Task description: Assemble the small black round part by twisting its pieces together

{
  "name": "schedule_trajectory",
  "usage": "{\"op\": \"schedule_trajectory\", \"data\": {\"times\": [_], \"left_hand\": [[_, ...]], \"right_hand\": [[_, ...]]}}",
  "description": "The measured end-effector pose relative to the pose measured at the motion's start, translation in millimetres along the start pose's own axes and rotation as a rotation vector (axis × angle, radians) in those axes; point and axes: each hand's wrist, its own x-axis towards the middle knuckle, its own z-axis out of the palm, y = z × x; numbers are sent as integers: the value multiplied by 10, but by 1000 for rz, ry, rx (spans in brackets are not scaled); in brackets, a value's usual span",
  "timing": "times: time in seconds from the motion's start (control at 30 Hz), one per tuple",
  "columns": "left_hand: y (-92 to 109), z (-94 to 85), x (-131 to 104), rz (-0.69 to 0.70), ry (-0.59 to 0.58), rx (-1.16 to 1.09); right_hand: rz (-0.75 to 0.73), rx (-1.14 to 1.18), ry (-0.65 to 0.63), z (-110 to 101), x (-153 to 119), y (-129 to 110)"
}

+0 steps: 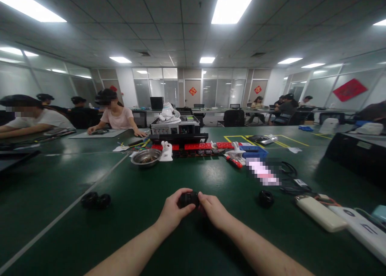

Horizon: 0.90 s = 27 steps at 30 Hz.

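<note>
Near the middle of the green table, my left hand (177, 207) is closed around a dark, rounded black object (189, 199), thumb in front and fingers curled behind. My right hand (212, 210) has its fingertips pinched together at the right edge of that object. What exactly they grip there is partly hidden. Two similar shiny black round pieces (95, 200) lie side by side to the left. Another black ring-like piece (265, 198) sits on the table to the right of my hands.
Ahead stand a metal bowl (146, 157) with small parts, red strips (201, 146), a red-handled tool (234, 161) and a blue tray (253, 151). At right lie black cables (294, 185), a cream power bank (321, 213) and a black case (356, 159). Several people sit around.
</note>
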Motion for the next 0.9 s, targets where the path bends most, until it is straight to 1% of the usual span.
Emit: {"op": "schedule_trajectory", "data": {"times": [0.1, 0.2, 0.27, 0.37, 0.43, 0.5, 0.53, 0.6, 0.7, 0.73, 0.8, 0.9], "left_hand": [[25, -18, -13, 15, -13, 75], [-9, -34, 11, -11, -35, 40], [-47, -42, 38, -86, -60, -90], [-74, -44, 70, -267, -87, -294], [-71, -37, 78, -363, -102, -347], [-68, -23, 81, -385, -87, -370], [-71, -15, 81, -372, -63, -373], [-80, -1, 78, -305, 3, -344], [-72, 5, 60, -169, 61, -149], [-59, 4, 50, -125, 58, -76], [-31, 1, 26, -65, 22, 23], [-38, -4, 8, -48, -27, 9]], "right_hand": [[1, 79, -27, 11, 37, 37], [-23, 69, -56, 9, 45, 21], [-83, 27, -46, 0, 27, -17], [-203, -51, 7, -10, -31, -78], [-249, -89, 38, -8, -65, -99], [-261, -95, 52, -1, -73, -92], [-245, -81, 55, 3, -63, -79], [-160, -20, 60, 6, -21, -37], [12, 88, 57, 7, 61, 42], [48, 110, 41, 10, 83, 66], [71, 136, -6, 24, 108, 102], [57, 172, -49, 54, 106, 117]]}}
